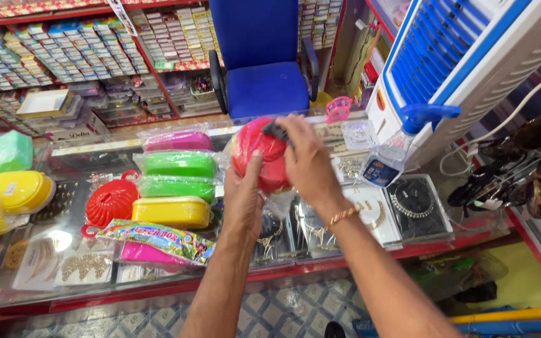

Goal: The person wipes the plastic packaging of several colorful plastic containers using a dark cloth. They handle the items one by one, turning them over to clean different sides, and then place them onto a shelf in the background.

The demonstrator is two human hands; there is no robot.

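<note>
The person stands at a glass-topped bench (446, 233) and holds a red round container (259, 155) up above it, wrapped in clear plastic film. The left hand (243, 193) props the container from below and behind, its thumb pressed up the red face, so the weight sits in the palm. The right hand (308, 161) comes over the top edge, its fingers (290, 128) curled round a small dark piece at the rim, seemingly a handle or clasp; both hands are closed on the container. Held this way, one hand steadies while the other is free to work at the top.

Just to the left, on the glass, lies a stack of wrapped lunch boxes: pink (176, 140), two green (180, 164) and yellow (171, 211), laid flat and side by side so their colours show. Beside them rests a red basket-like container (110, 201), and in front lies a printed packet (158, 241) over another pink box. A yellow box (19, 191) and a green one (4, 153) sit further left.

To the right stands a spray bottle (391, 153) with a blue trigger, next to a white and blue air cooler (471, 56). Necklaces on display cards (411, 203) lie under the glass. A blue chair (264, 56) stands behind the bench, before shelves of small boxes (64, 53).
</note>
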